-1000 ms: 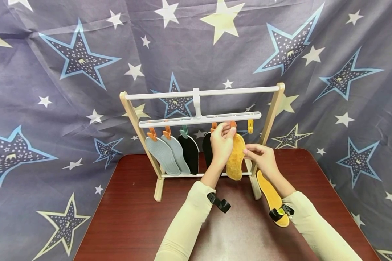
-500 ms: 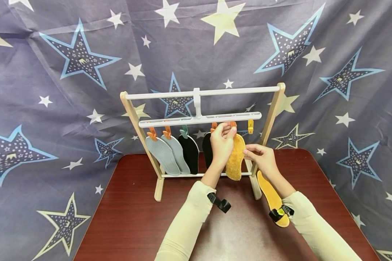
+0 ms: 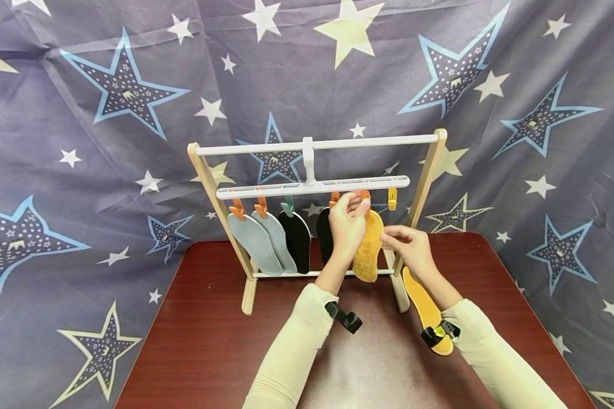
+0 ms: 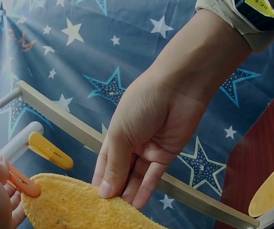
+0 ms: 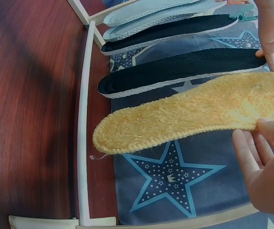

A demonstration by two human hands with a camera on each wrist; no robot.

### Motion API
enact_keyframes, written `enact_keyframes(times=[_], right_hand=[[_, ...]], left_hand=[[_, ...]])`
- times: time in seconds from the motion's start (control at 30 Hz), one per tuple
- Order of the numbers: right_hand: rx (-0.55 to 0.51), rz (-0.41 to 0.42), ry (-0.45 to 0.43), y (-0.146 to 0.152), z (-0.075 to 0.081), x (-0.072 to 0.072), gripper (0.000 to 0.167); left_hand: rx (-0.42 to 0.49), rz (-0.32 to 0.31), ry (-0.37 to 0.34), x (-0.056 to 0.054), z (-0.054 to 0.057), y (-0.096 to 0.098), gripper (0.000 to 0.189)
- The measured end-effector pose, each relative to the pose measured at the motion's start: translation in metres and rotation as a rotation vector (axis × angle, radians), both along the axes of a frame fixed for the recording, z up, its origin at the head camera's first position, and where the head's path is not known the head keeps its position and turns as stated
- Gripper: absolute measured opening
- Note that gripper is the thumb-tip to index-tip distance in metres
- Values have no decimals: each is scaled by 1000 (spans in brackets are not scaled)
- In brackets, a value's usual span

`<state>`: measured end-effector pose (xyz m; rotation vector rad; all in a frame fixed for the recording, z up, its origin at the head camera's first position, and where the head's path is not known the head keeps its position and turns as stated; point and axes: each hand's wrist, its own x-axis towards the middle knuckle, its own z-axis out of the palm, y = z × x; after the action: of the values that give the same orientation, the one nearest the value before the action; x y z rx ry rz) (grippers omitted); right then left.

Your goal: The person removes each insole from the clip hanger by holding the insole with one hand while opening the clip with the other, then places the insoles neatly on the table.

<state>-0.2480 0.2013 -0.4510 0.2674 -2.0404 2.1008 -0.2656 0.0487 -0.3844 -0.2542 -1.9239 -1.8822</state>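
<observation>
A fuzzy yellow insole (image 3: 367,250) hangs upright from an orange clip (image 3: 365,195) under the white hanger bar (image 3: 363,184). My left hand (image 3: 349,224) pinches that clip, whose tip lies over the insole's top end in the left wrist view. With thumb and fingers, my right hand (image 3: 411,250) pinches the insole's right edge, just below the top. Left of it hangs a black insole (image 5: 180,71), partly hidden behind my left hand in the head view. A yellow clip (image 3: 392,198) hangs with nothing in it at the bar's right end.
Two grey insoles (image 3: 256,244) and another black insole (image 3: 297,241) hang further left on clips. A wooden rack (image 3: 423,187) holds the hanger on the brown table (image 3: 204,341). A second yellow insole (image 3: 422,298) lies at the rack's right foot, partly under my right wrist.
</observation>
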Motion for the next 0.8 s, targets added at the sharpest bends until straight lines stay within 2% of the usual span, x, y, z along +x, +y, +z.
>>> enact_keyframes(times=[0.8], right_hand=[[8,1,-6,-1,-1,1,28]], left_hand=[[-9,22,7,1,0,-1,22]])
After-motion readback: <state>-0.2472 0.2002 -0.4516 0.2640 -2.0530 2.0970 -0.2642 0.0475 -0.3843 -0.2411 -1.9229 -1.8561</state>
